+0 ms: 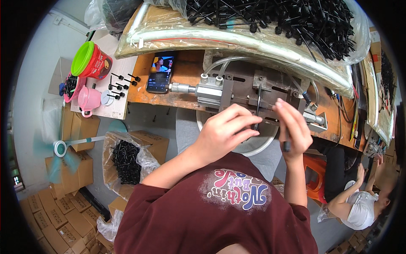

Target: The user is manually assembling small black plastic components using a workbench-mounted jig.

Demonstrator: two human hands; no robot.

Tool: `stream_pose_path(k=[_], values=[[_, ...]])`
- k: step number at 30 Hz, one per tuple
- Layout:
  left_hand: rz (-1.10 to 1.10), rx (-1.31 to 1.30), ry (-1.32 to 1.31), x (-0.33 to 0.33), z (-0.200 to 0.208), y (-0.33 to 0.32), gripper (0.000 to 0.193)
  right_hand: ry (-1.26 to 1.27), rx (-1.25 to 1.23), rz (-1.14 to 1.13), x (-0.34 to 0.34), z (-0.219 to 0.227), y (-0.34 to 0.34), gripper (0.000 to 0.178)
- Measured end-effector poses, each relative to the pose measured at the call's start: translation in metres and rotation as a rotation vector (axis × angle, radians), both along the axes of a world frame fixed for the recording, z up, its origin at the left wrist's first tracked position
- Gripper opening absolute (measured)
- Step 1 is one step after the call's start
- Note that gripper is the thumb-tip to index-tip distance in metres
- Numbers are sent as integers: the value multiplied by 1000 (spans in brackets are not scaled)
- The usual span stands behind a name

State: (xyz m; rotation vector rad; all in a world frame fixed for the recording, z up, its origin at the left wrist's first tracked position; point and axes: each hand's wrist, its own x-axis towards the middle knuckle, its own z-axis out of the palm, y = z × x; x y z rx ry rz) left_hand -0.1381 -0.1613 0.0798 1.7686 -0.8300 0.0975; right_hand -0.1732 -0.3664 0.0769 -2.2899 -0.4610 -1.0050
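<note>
A metal press fixture (pixel 243 94) with air cylinders lies across the bench in front of me. A thin black plastic rod (pixel 258 103) runs from its middle block toward me. My left hand (pixel 228 132) is closed in a pinch at the rod's near end, thumb and forefinger on either side. Right of the rod, my right hand (pixel 294 129) is raised with fingers bent together. A black plastic piece (pixel 286 146) sticks out below its palm, and the fingers hide the rest. Under both hands sits a pale round basin (pixel 258 146).
A phone (pixel 160 73) and black knobbed parts (pixel 119 86) lie left, near a pink cup (pixel 89 100) and red bucket (pixel 98 63). Black rods (pixel 270 15) heap on a raised tray behind. A fan (pixel 59 148) stands left; another person (pixel 359 207) sits right.
</note>
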Motion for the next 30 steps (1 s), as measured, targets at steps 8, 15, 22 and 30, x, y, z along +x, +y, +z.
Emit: stream_pose_path(k=[8,15,22,30], values=[[0,252,-258,-13,-33,-3,28,341,486,-53,-31,8,1,21],[79,351,-417,-11,-49,-19,26,359,767,45,-42,2,-4,53],[118,500,-507,-5,-43,-27,22,395,819,75,-48,6,2,114],[124,515,-459,-4,-44,-29,21,277,709,192,-45,3,8,55]])
